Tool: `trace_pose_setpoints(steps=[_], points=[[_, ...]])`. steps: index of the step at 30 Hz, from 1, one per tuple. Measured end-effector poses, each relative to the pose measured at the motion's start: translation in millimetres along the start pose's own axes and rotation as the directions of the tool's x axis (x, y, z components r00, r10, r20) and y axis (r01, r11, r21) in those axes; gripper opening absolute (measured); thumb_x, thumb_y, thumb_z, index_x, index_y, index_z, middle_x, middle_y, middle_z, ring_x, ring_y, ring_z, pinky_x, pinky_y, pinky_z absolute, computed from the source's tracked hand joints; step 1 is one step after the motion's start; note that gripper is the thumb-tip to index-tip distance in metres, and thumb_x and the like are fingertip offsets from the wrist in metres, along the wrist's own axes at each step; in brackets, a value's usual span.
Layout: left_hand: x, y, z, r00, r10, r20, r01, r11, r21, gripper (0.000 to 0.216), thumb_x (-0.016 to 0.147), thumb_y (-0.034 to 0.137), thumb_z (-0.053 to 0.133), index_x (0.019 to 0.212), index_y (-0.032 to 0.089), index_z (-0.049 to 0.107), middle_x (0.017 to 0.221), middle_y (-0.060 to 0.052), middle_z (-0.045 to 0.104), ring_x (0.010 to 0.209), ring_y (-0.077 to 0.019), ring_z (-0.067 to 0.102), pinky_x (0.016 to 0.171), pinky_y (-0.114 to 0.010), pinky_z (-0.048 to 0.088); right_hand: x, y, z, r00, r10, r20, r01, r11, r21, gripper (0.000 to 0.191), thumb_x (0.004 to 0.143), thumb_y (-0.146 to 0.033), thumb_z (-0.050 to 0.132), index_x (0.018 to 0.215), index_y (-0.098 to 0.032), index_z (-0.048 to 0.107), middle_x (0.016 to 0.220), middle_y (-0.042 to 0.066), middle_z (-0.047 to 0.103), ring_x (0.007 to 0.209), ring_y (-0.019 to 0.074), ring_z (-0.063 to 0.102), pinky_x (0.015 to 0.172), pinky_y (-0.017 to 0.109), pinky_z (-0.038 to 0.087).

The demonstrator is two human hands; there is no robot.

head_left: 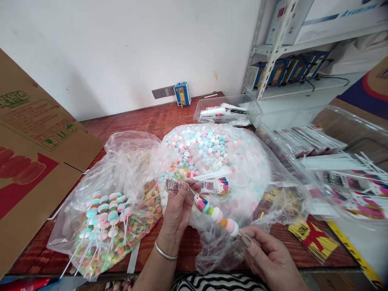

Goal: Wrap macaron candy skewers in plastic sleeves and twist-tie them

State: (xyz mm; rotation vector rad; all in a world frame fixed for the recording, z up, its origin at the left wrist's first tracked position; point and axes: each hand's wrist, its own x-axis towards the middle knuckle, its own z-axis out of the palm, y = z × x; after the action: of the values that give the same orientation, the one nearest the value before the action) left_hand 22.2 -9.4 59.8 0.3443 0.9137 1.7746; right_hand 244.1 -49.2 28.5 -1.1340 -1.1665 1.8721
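My left hand (178, 208) pinches one end of a candy skewer (223, 221), close to a small printed wrapper piece at its top. Pink, white, orange and green candies are threaded along it. At the other end, my right hand (266, 254) closes its thumb and fingers on the stick tip. Behind my left fingers, printed paper strips (214, 186) and white sticks (209, 175) rest on a large clear bag of pastel candies (209, 143). Whether my left hand touches those strips, I cannot tell. Finished-looking candy skewers (109, 210) lie in a pile to the left.
A bag of gummy rings (145, 208) lies under the skewer pile. Cardboard boxes stand at the left (45, 141) and far right. Clear trays (303, 117) hold packets and sticks. A yellow packet (312, 238) lies near the front edge. A metal shelf (274, 52) stands behind.
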Motion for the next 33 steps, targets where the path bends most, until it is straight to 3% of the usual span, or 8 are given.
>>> trace_pose_setpoints(steps=[7, 15, 23, 25, 28, 30, 32, 33], points=[[-1, -7, 24, 0.975, -0.194, -0.109, 0.149, 0.932, -0.33, 0.012, 0.078, 0.011, 0.069, 0.089, 0.015, 0.067, 0.072, 0.002, 0.059, 0.065, -0.0073, 0.059, 0.079, -0.025, 0.056, 16, 10, 5, 0.999, -0.025, -0.029, 0.026, 0.998, 0.049, 0.045, 0.077, -0.062, 0.067, 0.087, -0.019, 0.061, 0.053, -0.009, 0.037, 0.04, 0.0058, 0.026, 0.037, 0.018, 0.024], [2, -18, 37, 0.975, -0.176, -0.138, 0.123, 0.936, -0.329, 0.011, 0.083, 0.019, 0.068, 0.077, 0.013, 0.061, 0.07, 0.003, 0.054, 0.06, -0.0062, 0.053, 0.07, -0.024, 0.055, 12, -8, 8, 0.927, -0.374, 0.018, 0.325, 0.78, -0.535, 0.023, 0.092, -0.038, 0.053, 0.085, -0.02, 0.066, 0.068, 0.001, 0.065, 0.061, 0.0167, 0.06, 0.058, 0.024, 0.046], [-1, -27, 43, 0.978, -0.203, -0.047, 0.181, 0.94, -0.29, 0.018, 0.083, 0.029, 0.07, 0.077, 0.016, 0.059, 0.064, 0.006, 0.045, 0.052, -0.0042, 0.045, 0.076, -0.026, 0.053, 20, -1, 20, 0.996, -0.088, 0.035, 0.093, 0.981, -0.172, 0.044, 0.096, -0.057, 0.038, 0.081, -0.02, 0.055, 0.048, -0.009, 0.031, 0.038, 0.009, 0.028, 0.037, 0.021, 0.026], [-1, -28, 44, 0.977, -0.205, -0.064, 0.178, 0.94, -0.291, 0.019, 0.082, 0.029, 0.071, 0.077, 0.016, 0.058, 0.063, 0.006, 0.045, 0.053, -0.0053, 0.046, 0.071, -0.025, 0.052, 21, -4, 19, 0.956, -0.292, 0.014, 0.274, 0.877, -0.394, 0.033, 0.097, -0.044, 0.043, 0.081, -0.019, 0.057, 0.055, -0.004, 0.047, 0.045, 0.0114, 0.043, 0.044, 0.022, 0.035], [-2, -27, 46, 0.969, -0.228, -0.095, 0.194, 0.939, -0.283, 0.021, 0.081, 0.03, 0.071, 0.074, 0.016, 0.056, 0.062, 0.005, 0.045, 0.054, -0.0068, 0.047, 0.063, -0.022, 0.05, 23, -8, 15, 0.738, -0.662, 0.129, 0.524, 0.443, -0.728, 0.013, 0.095, -0.021, 0.05, 0.089, -0.018, 0.061, 0.068, 0.002, 0.063, 0.058, 0.0157, 0.056, 0.056, 0.026, 0.042], [-2, -27, 47, 0.964, -0.245, -0.1, 0.209, 0.936, -0.283, 0.022, 0.081, 0.03, 0.072, 0.074, 0.016, 0.056, 0.062, 0.005, 0.047, 0.055, -0.0071, 0.049, 0.062, -0.022, 0.05, 24, -8, 14, 0.61, -0.755, 0.241, 0.577, 0.214, -0.788, 0.012, 0.092, -0.012, 0.052, 0.095, -0.017, 0.062, 0.067, 0.002, 0.064, 0.056, 0.0155, 0.055, 0.059, 0.028, 0.041], [-3, -28, 47, 0.965, -0.249, -0.085, 0.215, 0.933, -0.287, 0.023, 0.08, 0.031, 0.072, 0.074, 0.016, 0.056, 0.064, 0.004, 0.049, 0.056, -0.0073, 0.05, 0.064, -0.023, 0.05, 25, -8, 15, 0.59, -0.761, 0.271, 0.592, 0.18, -0.785, 0.013, 0.091, -0.01, 0.053, 0.097, -0.016, 0.063, 0.066, 0.002, 0.065, 0.056, 0.0156, 0.055, 0.061, 0.029, 0.041], [-4, -28, 47, 0.967, -0.244, -0.076, 0.213, 0.933, -0.291, 0.023, 0.08, 0.032, 0.072, 0.074, 0.016, 0.056, 0.064, 0.004, 0.049, 0.057, -0.0073, 0.05, 0.065, -0.023, 0.05, 25, -8, 16, 0.629, -0.739, 0.241, 0.588, 0.251, -0.769, 0.012, 0.091, -0.013, 0.053, 0.095, -0.017, 0.063, 0.067, 0.003, 0.065, 0.058, 0.0161, 0.056, 0.061, 0.03, 0.041]])
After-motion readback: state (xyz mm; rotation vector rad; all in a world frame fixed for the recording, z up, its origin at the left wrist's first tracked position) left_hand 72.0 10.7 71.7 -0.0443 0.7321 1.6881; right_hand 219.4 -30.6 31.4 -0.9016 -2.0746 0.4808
